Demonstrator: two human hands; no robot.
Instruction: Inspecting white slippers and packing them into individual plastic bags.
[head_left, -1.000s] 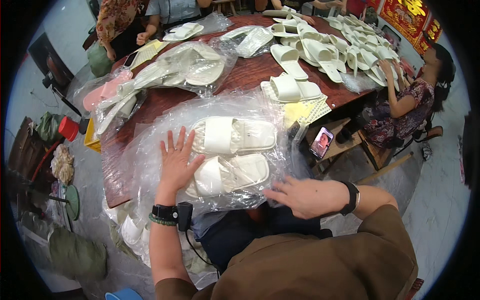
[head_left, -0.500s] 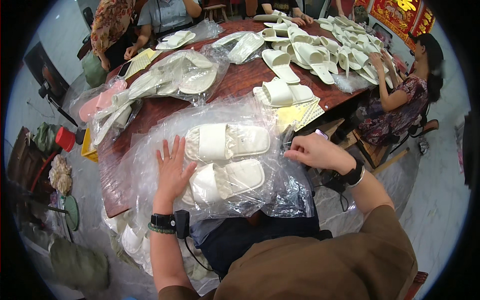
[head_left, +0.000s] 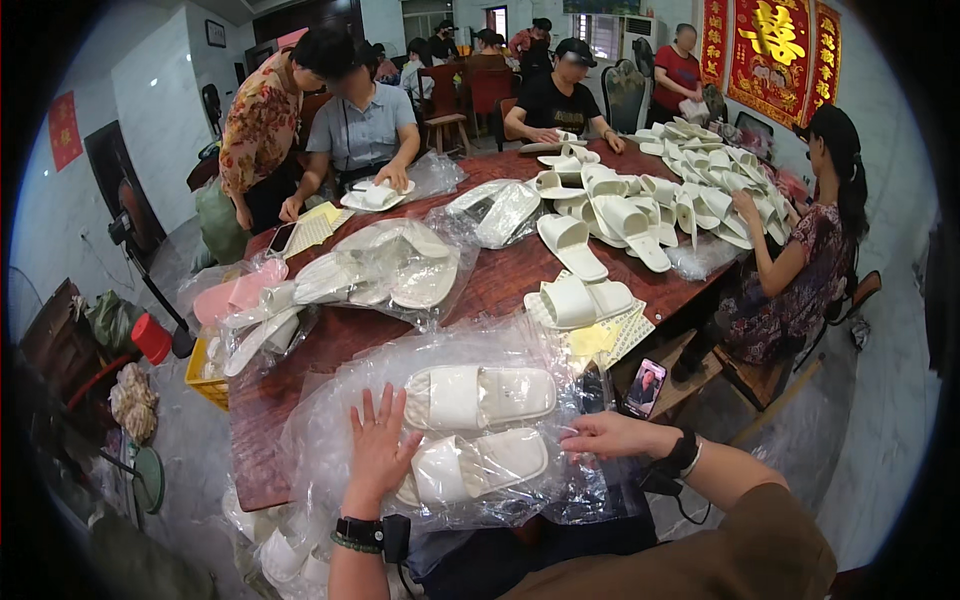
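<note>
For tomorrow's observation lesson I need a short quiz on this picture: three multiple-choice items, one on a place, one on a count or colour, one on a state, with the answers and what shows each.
1. Where does the left hand lie?
A. flat on the clear plastic bag, beside the nearer slipper
B. on the phone
C. on the pink slippers

2. How many white slippers lie in the bag before the person?
A. one
B. two
C. four

3. How are the fingers of the left hand?
A. closed in a fist
B. spread open
C. curled round a slipper

Answers:
1 A, the palm rests on the plastic at the left end of the slipper.
2 B, one pair lies side by side, far one and near one.
3 B, all fingers fan out flat, while the right hand pinches the bag's edge.
</note>
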